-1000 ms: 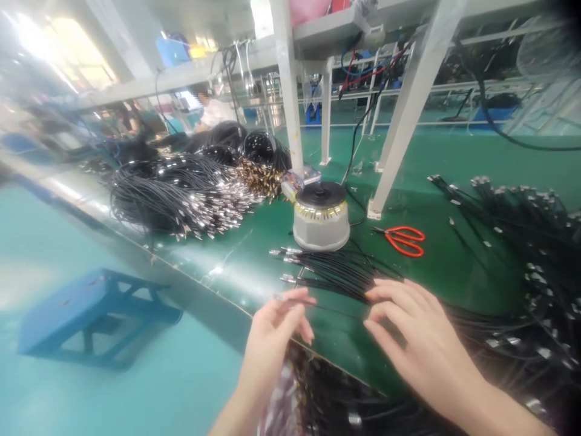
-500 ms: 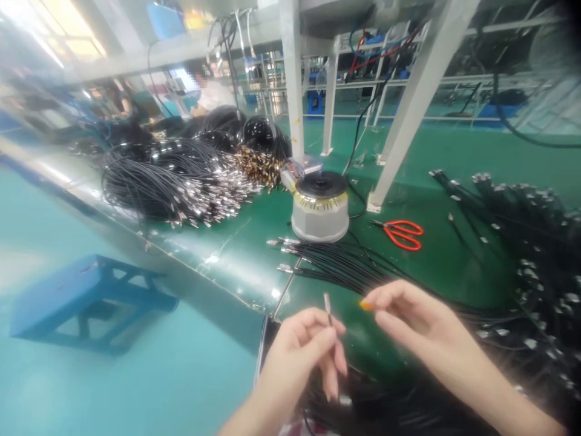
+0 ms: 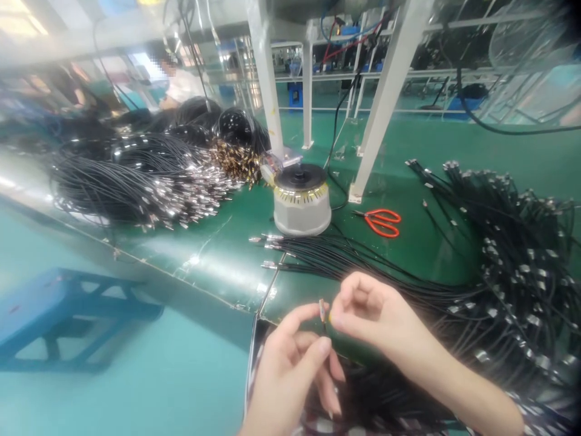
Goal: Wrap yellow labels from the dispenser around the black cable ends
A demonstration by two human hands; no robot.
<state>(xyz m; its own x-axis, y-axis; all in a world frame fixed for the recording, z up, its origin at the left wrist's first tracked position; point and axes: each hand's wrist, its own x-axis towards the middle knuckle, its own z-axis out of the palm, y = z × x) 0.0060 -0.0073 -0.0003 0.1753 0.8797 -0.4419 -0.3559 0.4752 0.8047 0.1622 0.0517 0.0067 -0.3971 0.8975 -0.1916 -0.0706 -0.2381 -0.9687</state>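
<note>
My left hand (image 3: pixel 295 363) grips a thin black cable, its metal connector end (image 3: pixel 322 310) sticking up by the index fingertip. Close beside that connector, my right hand (image 3: pixel 372 309) pinches a tiny yellow piece (image 3: pixel 331 318), mostly covered by the fingertips. Whether the piece touches the connector I cannot tell. Just beyond both hands, a bundle of black cables (image 3: pixel 327 257) lies on the green table (image 3: pixel 218 260), connector ends toward the left. Behind it stands a round grey-white device (image 3: pixel 302 212) with a black top and a ring of yellow pieces.
Red-handled snips (image 3: pixel 384 223) lie right of the device. Piles of black cables (image 3: pixel 140 181) fill the left, and another heap (image 3: pixel 521 254) spreads on the right. White posts (image 3: pixel 390 91) rise behind. A blue stool (image 3: pixel 59 321) stands on the floor. Another person (image 3: pixel 181 85) is far left.
My right hand has moved left with the yellow piece, up to the connector. My left index finger now extends to the connector. The whole view has shifted slightly.
</note>
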